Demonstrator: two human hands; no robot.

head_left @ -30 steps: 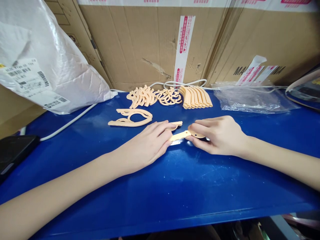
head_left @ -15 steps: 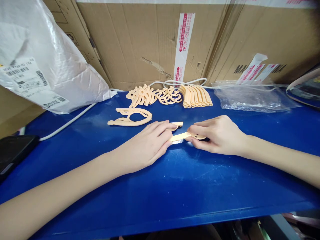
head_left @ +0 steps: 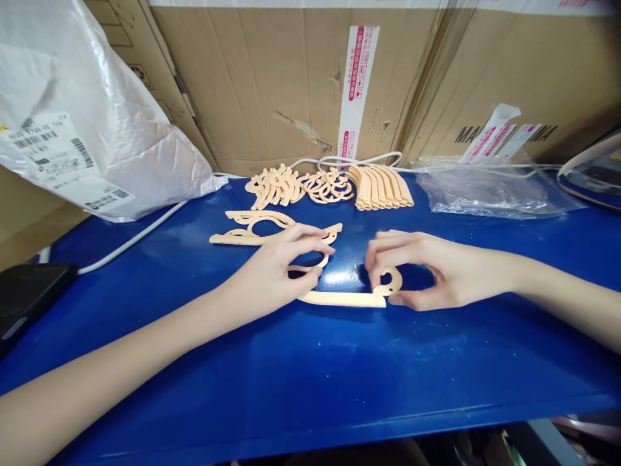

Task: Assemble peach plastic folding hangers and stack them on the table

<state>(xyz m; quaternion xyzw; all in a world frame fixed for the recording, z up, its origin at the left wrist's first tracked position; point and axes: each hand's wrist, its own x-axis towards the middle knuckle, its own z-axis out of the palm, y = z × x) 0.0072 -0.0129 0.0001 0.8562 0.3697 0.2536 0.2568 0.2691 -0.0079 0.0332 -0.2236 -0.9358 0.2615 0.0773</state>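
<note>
Here on the blue surface [head_left: 310, 382], a peach plastic hanger [head_left: 347, 299] lies right in front of the person, between the two hands, one long straight arm toward the near edge, curved parts showing under the fingers. The left hand [head_left: 276, 268] is arched over it, thumb and forefinger parted, a curved section visible in the gap. Across on the other side, the right hand [head_left: 451, 268] curls in, thumb and fingertips at a small hooked piece [head_left: 396, 278] right at the end of that long arm; whether it is firmly pinched, I cannot tell.

Just beyond the left hand sits a second hanger [head_left: 252, 239], lying flat and partly covered by that hand. And behind, a row of parts: wavy pieces [head_left: 276, 188], curved hooks [head_left: 330, 188], then neatly lined-up arms [head_left: 381, 188]. To their right, a clear plastic bag [head_left: 499, 194]; far left, a black phone [head_left: 33, 298] and a labelled mailer bag [head_left: 130, 123]. Cardboard boxes [head_left: 262, 84] wall off the back.
</note>
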